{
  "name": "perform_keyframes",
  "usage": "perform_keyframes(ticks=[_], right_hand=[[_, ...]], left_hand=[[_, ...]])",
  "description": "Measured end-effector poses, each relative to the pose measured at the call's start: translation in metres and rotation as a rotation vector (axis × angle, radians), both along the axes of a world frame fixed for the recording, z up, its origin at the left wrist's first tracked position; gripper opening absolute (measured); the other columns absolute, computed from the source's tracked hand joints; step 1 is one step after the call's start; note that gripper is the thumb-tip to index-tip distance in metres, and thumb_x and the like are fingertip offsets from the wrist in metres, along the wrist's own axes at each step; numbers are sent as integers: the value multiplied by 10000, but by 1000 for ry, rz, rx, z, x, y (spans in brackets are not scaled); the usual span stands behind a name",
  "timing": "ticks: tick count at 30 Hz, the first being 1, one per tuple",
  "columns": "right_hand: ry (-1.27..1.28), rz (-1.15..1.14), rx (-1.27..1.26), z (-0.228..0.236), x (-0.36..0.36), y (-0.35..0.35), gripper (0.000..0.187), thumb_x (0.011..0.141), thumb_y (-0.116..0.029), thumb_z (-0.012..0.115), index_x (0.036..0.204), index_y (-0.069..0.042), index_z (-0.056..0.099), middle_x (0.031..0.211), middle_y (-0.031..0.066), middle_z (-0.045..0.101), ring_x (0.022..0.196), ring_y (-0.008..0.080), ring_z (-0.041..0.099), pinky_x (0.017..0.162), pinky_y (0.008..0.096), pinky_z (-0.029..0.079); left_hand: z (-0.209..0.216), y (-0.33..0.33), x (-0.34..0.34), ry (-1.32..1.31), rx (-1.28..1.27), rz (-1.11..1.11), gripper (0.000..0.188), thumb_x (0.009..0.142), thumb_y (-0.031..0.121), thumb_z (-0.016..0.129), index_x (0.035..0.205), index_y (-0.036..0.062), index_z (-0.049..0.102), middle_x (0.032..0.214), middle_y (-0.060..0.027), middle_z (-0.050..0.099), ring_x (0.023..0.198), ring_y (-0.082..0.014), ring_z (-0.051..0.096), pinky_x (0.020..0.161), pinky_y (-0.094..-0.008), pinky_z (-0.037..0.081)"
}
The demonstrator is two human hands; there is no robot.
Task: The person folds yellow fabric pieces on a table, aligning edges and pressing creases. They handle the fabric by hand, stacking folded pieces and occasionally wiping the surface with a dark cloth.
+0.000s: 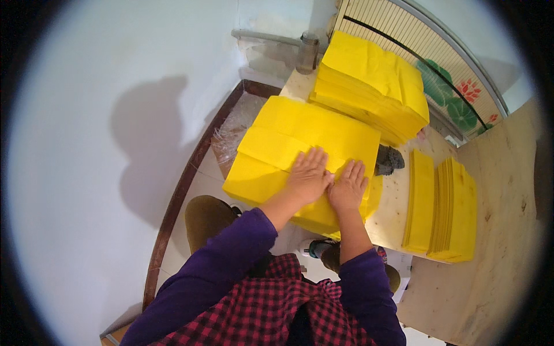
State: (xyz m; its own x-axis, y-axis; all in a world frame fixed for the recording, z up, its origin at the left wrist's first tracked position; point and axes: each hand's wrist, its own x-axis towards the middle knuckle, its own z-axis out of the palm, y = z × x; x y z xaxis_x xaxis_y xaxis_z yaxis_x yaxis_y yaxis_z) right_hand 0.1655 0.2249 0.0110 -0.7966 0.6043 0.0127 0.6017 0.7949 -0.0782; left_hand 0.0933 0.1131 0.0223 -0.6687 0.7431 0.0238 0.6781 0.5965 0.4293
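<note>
A thick stack of yellow sheets (268,128) lies in front of me near the table's left end; its top piece looks folded, with an edge running across it. My left hand (309,177) rests flat on top of it, fingers stretched out. Right beside it, my right hand (348,185) also lies flat on the yellow top, fingers pointing away from me. The two thumbs nearly meet. Neither hand grips anything. Whether the sheets are cloth or paper, I cannot tell.
Behind stands another tall yellow stack (375,69), beside a clear jar (307,53). Dark grey cloth (389,160) lies on the wooden table (390,213). Narrower yellow bundles (453,210) stand at the right, near a plywood panel (502,202). Clear plastic wrap (234,130) sits by the left wall.
</note>
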Motion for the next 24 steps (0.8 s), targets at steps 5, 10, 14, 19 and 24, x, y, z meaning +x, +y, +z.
perform_keyframes(ticks=[5, 10, 14, 19, 24], right_hand=[[41, 7, -4, -2, 1, -1, 869, 914, -614, 360, 1466, 37, 197, 1544, 224, 147, 1446, 328, 110, 1158, 477, 84], [37, 6, -13, 1, 0, 0, 885, 909, -624, 367, 1464, 44, 195, 1541, 229, 154, 1444, 331, 116, 1160, 467, 87], [48, 45, 15, 13, -7, -10, 870, 916, -603, 384, 1451, 61, 213, 1528, 245, 178, 1438, 345, 130, 1159, 460, 97], [151, 443, -271, 15, -54, -84, 901, 896, -619, 400, 1460, 55, 202, 1541, 226, 159, 1448, 325, 107, 1166, 449, 69], [93, 443, -247, 6, -59, -94, 881, 904, -605, 400, 1465, 44, 196, 1542, 218, 166, 1450, 315, 104, 1168, 440, 63]], left_hand=[[-12, -43, -47, 148, -202, 181, 676, 975, 452, 344, 1493, 50, 181, 1569, -118, 153, 1456, -236, 115, 1168, -452, 59], [-11, -77, -80, 116, -238, 359, 715, 966, 493, 348, 1505, 72, 142, 1577, -105, 116, 1460, -224, 87, 1168, -463, 58], [-11, -76, -80, 109, -264, 396, 727, 959, 503, 359, 1508, 79, 139, 1578, -100, 118, 1461, -220, 79, 1166, -468, 76], [-16, -76, -83, 114, -267, 389, 770, 932, 533, 385, 1502, 65, 162, 1576, -104, 130, 1458, -227, 103, 1157, -496, 68], [-19, -78, -83, 152, -232, 382, 759, 933, 514, 405, 1501, 68, 172, 1576, -109, 129, 1457, -233, 110, 1157, -498, 67]])
